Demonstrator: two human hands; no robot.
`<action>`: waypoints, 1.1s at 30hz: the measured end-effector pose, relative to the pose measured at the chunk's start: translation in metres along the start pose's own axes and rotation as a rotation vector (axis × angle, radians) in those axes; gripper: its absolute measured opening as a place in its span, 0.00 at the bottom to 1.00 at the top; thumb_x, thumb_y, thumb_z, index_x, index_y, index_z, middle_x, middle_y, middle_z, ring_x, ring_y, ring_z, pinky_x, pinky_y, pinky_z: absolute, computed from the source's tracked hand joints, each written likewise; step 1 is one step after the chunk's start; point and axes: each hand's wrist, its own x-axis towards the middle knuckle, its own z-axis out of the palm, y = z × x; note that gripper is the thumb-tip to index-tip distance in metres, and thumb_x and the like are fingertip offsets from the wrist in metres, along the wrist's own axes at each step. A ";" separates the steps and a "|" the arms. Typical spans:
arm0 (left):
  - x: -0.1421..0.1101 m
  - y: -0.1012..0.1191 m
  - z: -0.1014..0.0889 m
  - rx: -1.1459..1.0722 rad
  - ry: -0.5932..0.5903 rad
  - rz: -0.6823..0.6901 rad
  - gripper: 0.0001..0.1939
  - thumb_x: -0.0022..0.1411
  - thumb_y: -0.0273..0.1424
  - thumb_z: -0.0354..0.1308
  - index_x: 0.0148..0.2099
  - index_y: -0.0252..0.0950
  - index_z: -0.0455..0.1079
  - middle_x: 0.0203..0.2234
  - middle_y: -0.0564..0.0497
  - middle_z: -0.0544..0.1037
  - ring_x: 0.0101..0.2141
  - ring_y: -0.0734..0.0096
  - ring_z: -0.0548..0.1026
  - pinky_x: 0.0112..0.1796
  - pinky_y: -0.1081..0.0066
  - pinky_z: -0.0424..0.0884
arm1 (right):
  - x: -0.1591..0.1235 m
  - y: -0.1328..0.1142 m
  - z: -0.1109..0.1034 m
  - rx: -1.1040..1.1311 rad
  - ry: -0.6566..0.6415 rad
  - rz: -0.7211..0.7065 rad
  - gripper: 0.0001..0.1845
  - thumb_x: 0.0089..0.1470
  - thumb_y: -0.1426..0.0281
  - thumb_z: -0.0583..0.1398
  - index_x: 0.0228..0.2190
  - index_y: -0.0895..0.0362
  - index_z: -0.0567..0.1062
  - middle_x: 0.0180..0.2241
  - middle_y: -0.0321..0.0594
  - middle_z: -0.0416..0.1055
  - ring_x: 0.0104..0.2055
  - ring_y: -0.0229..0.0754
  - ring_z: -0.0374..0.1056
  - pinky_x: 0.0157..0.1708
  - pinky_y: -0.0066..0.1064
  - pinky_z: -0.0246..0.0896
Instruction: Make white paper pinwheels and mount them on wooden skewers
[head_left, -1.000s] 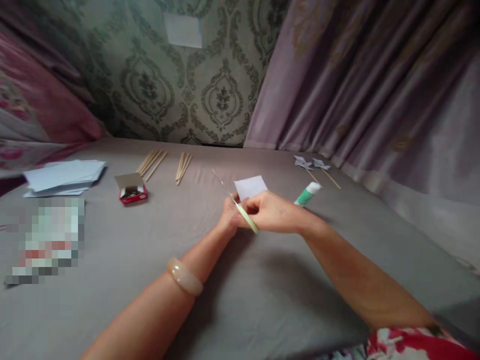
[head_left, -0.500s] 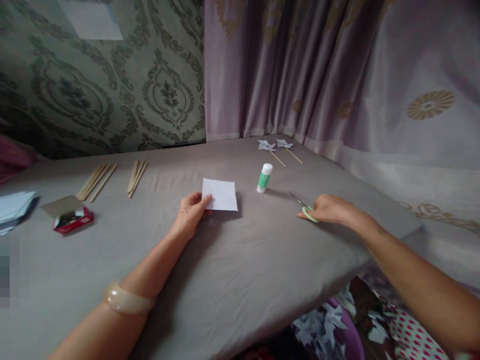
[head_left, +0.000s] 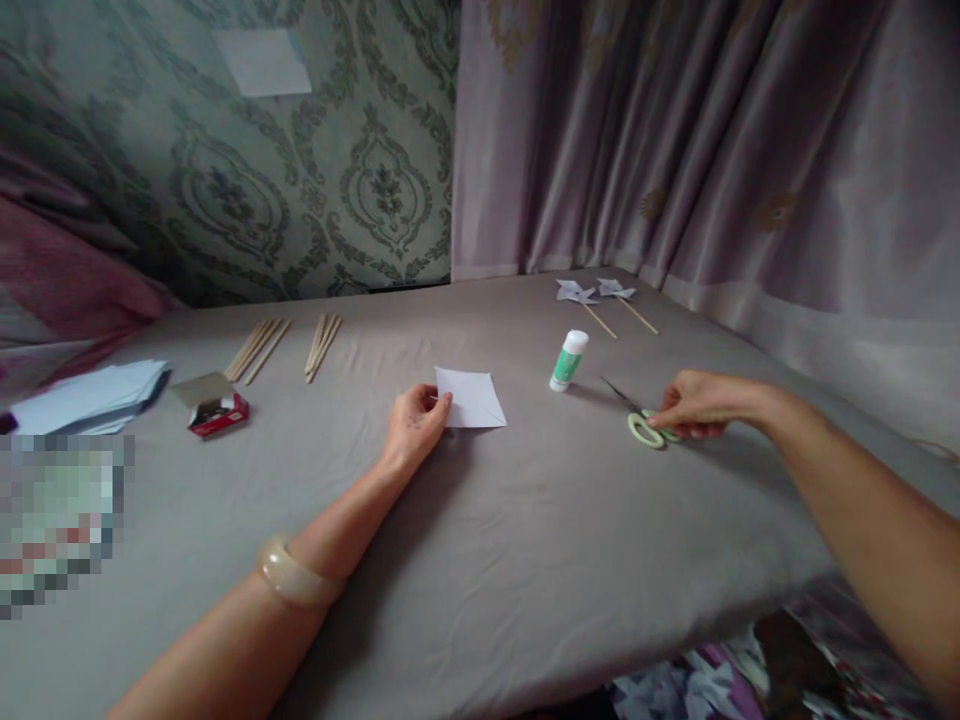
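Observation:
My left hand (head_left: 420, 422) pinches a small square of white paper (head_left: 474, 400) by its left edge, thumb on top. A cut or crease line shows near the paper's lower right corner. Over on the right, my right hand (head_left: 697, 402) has its fingers at the pale green handles of the scissors (head_left: 645, 428). Their blades point away to the upper left and look closed, low over the cloth. Between the two hands a green and white glue stick (head_left: 570, 361) stands upright.
Two paper pinwheels (head_left: 577, 292) on sticks lie at the back right. On the left are wooden sticks (head_left: 259, 350), an open red box (head_left: 219, 413) and stacked white paper (head_left: 94, 397). Paper pieces (head_left: 701, 690) lie below the table's front edge (head_left: 667, 648).
My hands have parted from over the paper. My right hand has carried the scissors right and down to the cloth, while my left hand keeps the paper. The view has swung right, then partly back.

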 end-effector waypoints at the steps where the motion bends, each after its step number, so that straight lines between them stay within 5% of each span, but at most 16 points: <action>1: 0.001 -0.002 0.000 0.041 0.010 0.007 0.16 0.53 0.40 0.56 0.36 0.31 0.73 0.24 0.47 0.77 0.23 0.69 0.73 0.23 0.73 0.64 | 0.002 -0.002 0.002 -0.014 0.130 -0.002 0.17 0.47 0.59 0.63 0.19 0.60 0.74 0.19 0.44 0.70 0.19 0.38 0.63 0.21 0.32 0.56; 3: 0.002 -0.003 0.000 0.111 0.016 0.024 0.16 0.54 0.39 0.55 0.38 0.31 0.73 0.25 0.46 0.77 0.27 0.66 0.74 0.25 0.72 0.65 | 0.007 -0.014 0.010 0.042 0.428 -0.091 0.17 0.46 0.57 0.63 0.27 0.60 0.76 0.25 0.46 0.74 0.26 0.44 0.69 0.27 0.34 0.61; 5: 0.001 -0.001 0.000 0.168 0.013 0.033 0.16 0.55 0.38 0.54 0.39 0.31 0.73 0.26 0.45 0.78 0.28 0.65 0.74 0.27 0.71 0.66 | 0.013 -0.033 0.025 0.248 0.578 -0.281 0.23 0.43 0.59 0.66 0.38 0.60 0.74 0.35 0.49 0.75 0.35 0.46 0.72 0.34 0.35 0.66; 9: -0.004 0.006 -0.002 0.265 0.018 0.022 0.15 0.56 0.37 0.54 0.41 0.32 0.72 0.29 0.45 0.78 0.31 0.64 0.75 0.33 0.68 0.68 | 0.029 -0.070 0.055 0.637 0.590 -0.487 0.37 0.34 0.63 0.70 0.47 0.59 0.67 0.44 0.51 0.73 0.44 0.50 0.71 0.44 0.42 0.69; 15: -0.005 0.002 -0.002 0.401 0.148 0.196 0.17 0.57 0.34 0.57 0.47 0.33 0.69 0.44 0.41 0.74 0.41 0.61 0.72 0.46 0.62 0.67 | 0.048 -0.084 0.069 0.866 0.554 -0.494 0.28 0.36 0.66 0.69 0.39 0.58 0.67 0.41 0.51 0.74 0.43 0.48 0.73 0.48 0.42 0.66; 19: -0.004 0.000 -0.004 0.422 0.046 0.238 0.08 0.57 0.33 0.56 0.38 0.36 0.71 0.39 0.44 0.76 0.45 0.59 0.70 0.48 0.61 0.65 | 0.049 -0.085 0.067 0.778 0.591 -0.465 0.23 0.39 0.64 0.67 0.37 0.58 0.68 0.39 0.49 0.75 0.41 0.49 0.73 0.46 0.42 0.67; 24: -0.006 0.000 -0.005 0.443 -0.066 0.230 0.18 0.52 0.34 0.61 0.46 0.35 0.69 0.42 0.44 0.76 0.47 0.57 0.68 0.48 0.60 0.63 | 0.022 -0.103 0.059 0.605 0.533 -0.615 0.22 0.45 0.62 0.64 0.41 0.59 0.69 0.41 0.50 0.74 0.40 0.47 0.72 0.42 0.39 0.68; 33: -0.005 -0.011 0.001 0.450 -0.083 0.324 0.22 0.52 0.33 0.61 0.49 0.34 0.66 0.45 0.43 0.74 0.47 0.56 0.67 0.50 0.60 0.62 | -0.020 -0.147 0.032 -0.154 0.522 -0.910 0.15 0.53 0.68 0.57 0.42 0.58 0.75 0.41 0.45 0.72 0.42 0.45 0.68 0.45 0.36 0.62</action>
